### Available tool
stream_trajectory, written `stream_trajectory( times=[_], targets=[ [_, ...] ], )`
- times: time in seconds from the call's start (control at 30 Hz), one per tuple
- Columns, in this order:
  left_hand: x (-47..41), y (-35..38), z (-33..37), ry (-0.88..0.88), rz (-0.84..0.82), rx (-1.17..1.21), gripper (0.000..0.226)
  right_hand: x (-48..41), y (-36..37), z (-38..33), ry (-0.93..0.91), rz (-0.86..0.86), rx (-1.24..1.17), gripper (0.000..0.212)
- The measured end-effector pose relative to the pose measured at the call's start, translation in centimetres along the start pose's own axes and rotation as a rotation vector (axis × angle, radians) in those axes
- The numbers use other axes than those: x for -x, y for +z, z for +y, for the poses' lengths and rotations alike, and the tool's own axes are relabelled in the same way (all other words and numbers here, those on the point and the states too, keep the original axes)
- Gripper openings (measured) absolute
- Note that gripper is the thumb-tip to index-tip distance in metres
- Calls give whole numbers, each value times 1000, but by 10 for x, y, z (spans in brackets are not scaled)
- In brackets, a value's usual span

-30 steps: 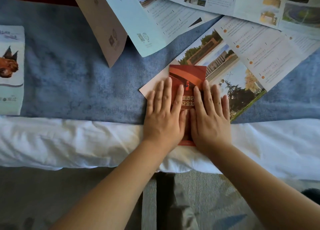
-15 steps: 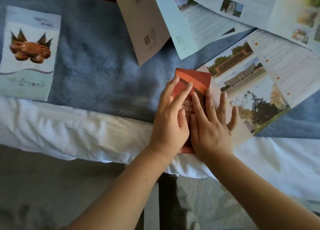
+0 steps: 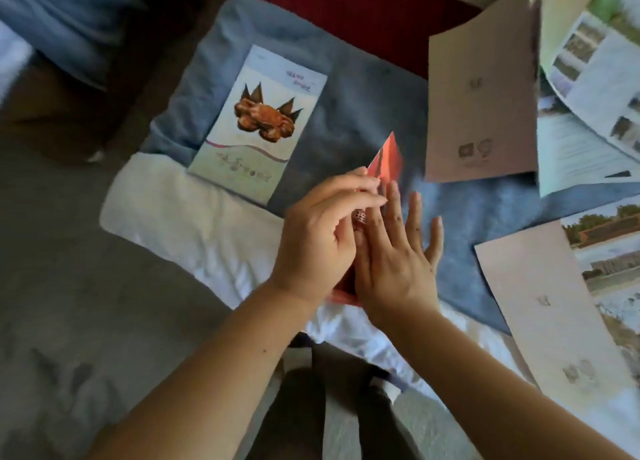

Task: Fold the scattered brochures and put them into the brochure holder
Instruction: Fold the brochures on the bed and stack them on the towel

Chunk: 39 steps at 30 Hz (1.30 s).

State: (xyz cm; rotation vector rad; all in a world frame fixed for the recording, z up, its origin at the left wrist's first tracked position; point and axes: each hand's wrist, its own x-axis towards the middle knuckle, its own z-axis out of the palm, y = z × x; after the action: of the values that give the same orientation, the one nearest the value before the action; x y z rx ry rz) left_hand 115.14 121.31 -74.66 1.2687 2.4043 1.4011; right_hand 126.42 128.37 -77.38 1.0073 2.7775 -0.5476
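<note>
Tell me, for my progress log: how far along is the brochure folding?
Done: the crab brochure lies folded on the blue blanket. In hand: the red brochure, folded narrow, gripped by the left hand with the right hand flat against it. Left: several open brochures lie to the right; no holder is in view, so nothing shows as stowed.

Red brochure [image 3: 386, 156] tilted up, left hand [image 3: 318, 238] gripping it, right hand [image 3: 394, 262] flat against it, crab brochure [image 3: 263, 123] on blue blanket [image 3: 353, 106]
</note>
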Motion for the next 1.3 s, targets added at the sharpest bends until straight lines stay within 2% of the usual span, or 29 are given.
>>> stream_trajectory(
  times=[0.1, 0.3, 0.6, 0.7, 0.77, 0.83, 0.9, 1.0, 1.17, 1.3],
  targets=[
    [-29, -34, -31, 19, 51, -71, 36, -28, 1, -39, -90, -17, 4, 59],
    [-83, -76, -84, 28, 53, -176, 40, -79, -1, -86, -134, -58, 4, 59],
    [-103, -89, -142, -36, -129, -270, 46, -112, 10, -101, -182, -171, 91, 62],
    [-93, -91, -144, -114, -241, -343, 41, -113, 9, -101, -191, -162, 114, 62],
    [-81, -91, -142, -97, -327, -435, 37, -117, 8, -102, -191, -152, 111, 61],
    [-65, -91, -138, -85, -447, -562, 45, -122, 7, -105, -188, -140, 94, 59],
    [-52, -91, -133, -150, -591, -684, 57, -128, 3, -106, -187, -102, 74, 60],
    [-49, -95, -130, -222, -721, -816, 68, -142, -6, -106, -232, -52, 65, 71],
    [-66, -104, -135, -186, -827, -888, 80, -182, -14, -114, -314, -264, 120, 97],
    [-77, -103, -145, -164, -921, -921, 86, -197, -6, -123, -266, -396, 227, 106]
  ],
)
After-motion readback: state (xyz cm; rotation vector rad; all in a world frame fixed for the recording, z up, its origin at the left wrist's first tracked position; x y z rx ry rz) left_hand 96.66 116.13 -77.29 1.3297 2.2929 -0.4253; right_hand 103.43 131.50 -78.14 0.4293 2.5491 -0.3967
